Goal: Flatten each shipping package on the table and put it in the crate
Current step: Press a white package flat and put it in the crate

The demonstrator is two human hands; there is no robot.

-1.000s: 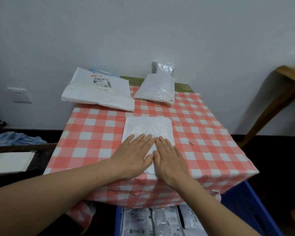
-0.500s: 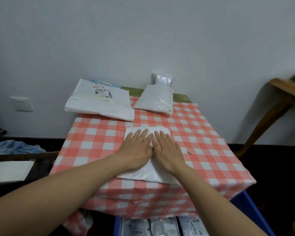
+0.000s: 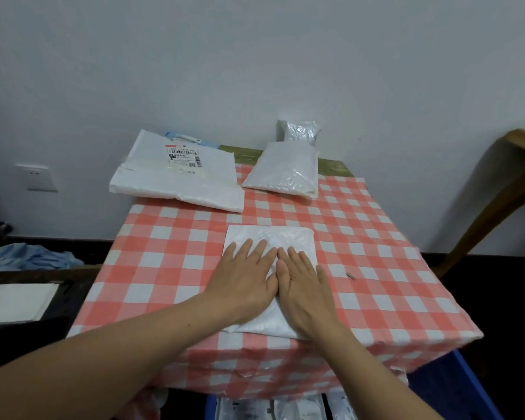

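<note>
- Both hands are lying farther up the white package [image 3: 273, 239] than a second ago. Its near end, covered then, is now showing beneath the wrists.
- The left hand [image 3: 246, 280] and right hand [image 3: 305, 287] are pressing side by side, palms down, fingers straight and open, gripping nothing. Their inner edges are touching.
- The white package is lying in the near middle of the desk [image 3: 170, 256], on the checked cloth, with its near edge just short of the desk's near edge.
- By my reading, the flattening stroke is running from near to far, and trapped air is probably gathering at the far end, which is looking crinkled.
- To do this well, the palms should be staying flat with even weight, sliding on to the far edge rather than lifting midway, then sweeping out toward the left and right corners.
- The plastic is likely sliding easily, so downward pressure is mattering more than forward push. Too much shove risks dragging the cloth or sending the package far.
- The blue crate [image 3: 464, 386] is waiting below the desk's near right side, with flat packages [image 3: 285, 410] already showing inside.
- Others are waiting at the far side: a labelled package [image 3: 176, 183] at far left, and a bubble-wrap package [image 3: 285, 168] beside it with a silvery packet [image 3: 300, 130] behind it.
</note>
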